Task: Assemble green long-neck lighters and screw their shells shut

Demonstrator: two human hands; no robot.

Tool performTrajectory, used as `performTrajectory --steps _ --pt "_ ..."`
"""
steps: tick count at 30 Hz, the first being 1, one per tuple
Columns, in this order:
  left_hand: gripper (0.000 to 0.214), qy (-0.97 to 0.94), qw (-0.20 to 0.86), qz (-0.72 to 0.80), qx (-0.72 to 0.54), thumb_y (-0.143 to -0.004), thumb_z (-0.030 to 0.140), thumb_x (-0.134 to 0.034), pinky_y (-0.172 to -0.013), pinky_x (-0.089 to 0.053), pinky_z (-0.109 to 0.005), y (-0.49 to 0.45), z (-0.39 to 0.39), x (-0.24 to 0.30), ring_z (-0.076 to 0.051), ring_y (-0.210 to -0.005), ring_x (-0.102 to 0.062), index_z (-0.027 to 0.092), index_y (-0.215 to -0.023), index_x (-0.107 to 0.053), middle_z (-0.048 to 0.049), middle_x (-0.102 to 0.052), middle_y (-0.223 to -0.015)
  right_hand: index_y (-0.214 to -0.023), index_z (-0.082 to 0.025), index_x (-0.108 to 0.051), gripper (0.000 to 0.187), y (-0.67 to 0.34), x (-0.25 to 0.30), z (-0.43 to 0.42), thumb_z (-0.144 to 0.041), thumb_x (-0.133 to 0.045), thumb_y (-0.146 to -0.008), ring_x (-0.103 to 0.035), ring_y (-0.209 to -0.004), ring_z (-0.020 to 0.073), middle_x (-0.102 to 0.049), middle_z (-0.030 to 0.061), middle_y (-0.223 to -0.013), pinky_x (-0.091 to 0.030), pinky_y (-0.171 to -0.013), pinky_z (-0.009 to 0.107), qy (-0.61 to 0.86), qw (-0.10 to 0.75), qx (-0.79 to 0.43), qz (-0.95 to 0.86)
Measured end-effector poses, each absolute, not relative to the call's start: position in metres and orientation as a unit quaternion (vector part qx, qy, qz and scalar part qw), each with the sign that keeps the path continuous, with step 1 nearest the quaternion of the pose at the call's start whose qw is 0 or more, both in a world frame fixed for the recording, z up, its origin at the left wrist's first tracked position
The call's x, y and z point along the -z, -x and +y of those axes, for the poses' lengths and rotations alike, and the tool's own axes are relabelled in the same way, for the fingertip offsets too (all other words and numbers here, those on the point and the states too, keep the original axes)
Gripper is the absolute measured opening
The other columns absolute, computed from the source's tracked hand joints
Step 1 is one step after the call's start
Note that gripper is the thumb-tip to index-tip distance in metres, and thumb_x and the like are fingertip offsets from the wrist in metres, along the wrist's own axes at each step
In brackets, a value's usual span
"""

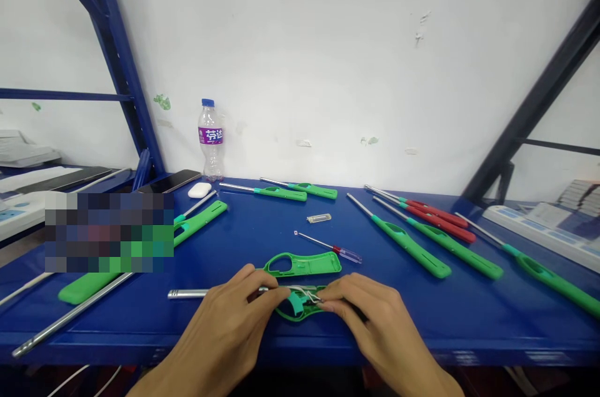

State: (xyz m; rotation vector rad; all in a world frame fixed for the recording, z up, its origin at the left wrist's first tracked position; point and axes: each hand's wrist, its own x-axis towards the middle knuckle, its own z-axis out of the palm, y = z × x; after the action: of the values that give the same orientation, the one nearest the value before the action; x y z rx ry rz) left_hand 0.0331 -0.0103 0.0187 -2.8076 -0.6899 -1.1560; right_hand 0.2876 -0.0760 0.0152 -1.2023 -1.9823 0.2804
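An opened gas lighter (pixel 304 314) lies at the table's front edge, its green half shell showing a teal trigger (pixel 295 302) and white wires (pixel 307 292). My left hand (pixel 239 312) is closed on it where the metal tube (pixel 187 294) meets the shell. At the handle end, my right hand (pixel 370 306) is closed, its fingertips pinching by the wires; its palm hides the rest of the handle. Just beyond both hands rests the other green half shell (pixel 319 264). A screwdriver (pixel 344 253) with a clear purple handle lies behind that, near a small clear part (pixel 319 218).
Several green lighters (pixel 412 247) and red lighters (pixel 440 222) lie at the right and back. More lie left, partly under a blurred patch (pixel 110 231). A bottle (pixel 212 140), a white case (pixel 199 190) and a phone (pixel 171 180) are at the back left. A power strip (pixel 544 237) sits right.
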Motion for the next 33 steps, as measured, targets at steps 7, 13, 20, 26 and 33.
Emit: performTrajectory --steps 7,13,20,26,33 --pt "0.032 0.889 0.013 -0.220 0.401 -0.104 0.000 -0.049 -0.081 -0.053 -0.034 -0.0373 -0.0098 -0.0182 -0.016 -0.084 -0.065 0.022 -0.117 -0.068 -0.0022 -0.073 -0.101 -0.104 -0.027 -0.071 0.020 -0.2881 -0.0180 -0.0740 -0.023 -0.054 -0.114 -0.072 -0.090 0.0194 -0.076 -0.0001 -0.101 -0.053 -0.082 0.029 0.478 0.379 -0.134 -0.781" --pt "0.034 0.889 0.018 -0.234 0.394 -0.103 -0.001 -0.048 -0.076 -0.044 -0.034 -0.0370 -0.0105 -0.0192 -0.017 -0.080 -0.061 0.024 -0.114 -0.068 0.0001 -0.073 -0.100 -0.103 -0.027 -0.069 0.020 -0.2877 -0.0184 -0.0757 -0.020 -0.054 -0.114 -0.069 -0.090 0.0183 -0.075 -0.0017 -0.100 -0.050 -0.081 0.029 0.484 0.381 -0.144 -0.774" --pt "0.035 0.885 0.030 -0.230 0.404 -0.103 -0.003 -0.048 -0.076 -0.043 -0.033 -0.0378 -0.0107 -0.0180 -0.016 -0.080 -0.059 0.022 -0.115 -0.068 -0.0004 -0.073 -0.099 -0.108 -0.028 -0.069 0.019 -0.2875 -0.0201 -0.0777 -0.015 -0.055 -0.113 -0.069 -0.091 0.0176 -0.074 -0.0025 -0.102 -0.048 -0.081 0.029 0.484 0.386 -0.152 -0.771" --pt "0.038 0.890 0.032 -0.211 0.403 -0.101 -0.007 -0.048 -0.078 -0.045 -0.033 -0.0384 -0.0096 -0.0152 -0.017 -0.083 -0.060 0.020 -0.117 -0.070 -0.0027 -0.073 -0.102 -0.108 -0.027 -0.070 0.018 -0.2861 -0.0187 -0.0752 -0.013 -0.059 -0.111 -0.069 -0.092 0.0158 -0.073 -0.0042 -0.101 -0.049 -0.082 0.028 0.474 0.393 -0.158 -0.772" --pt "0.039 0.894 0.020 -0.187 0.408 -0.100 -0.009 -0.050 -0.076 -0.050 -0.030 -0.0399 -0.0072 -0.0160 -0.019 -0.090 -0.056 0.018 -0.120 -0.069 -0.0051 -0.071 -0.101 -0.109 -0.029 -0.071 0.016 -0.2872 -0.0170 -0.0758 -0.014 -0.064 -0.110 -0.069 -0.092 0.0140 -0.075 -0.0065 -0.102 -0.049 -0.082 0.026 0.467 0.392 -0.150 -0.778"
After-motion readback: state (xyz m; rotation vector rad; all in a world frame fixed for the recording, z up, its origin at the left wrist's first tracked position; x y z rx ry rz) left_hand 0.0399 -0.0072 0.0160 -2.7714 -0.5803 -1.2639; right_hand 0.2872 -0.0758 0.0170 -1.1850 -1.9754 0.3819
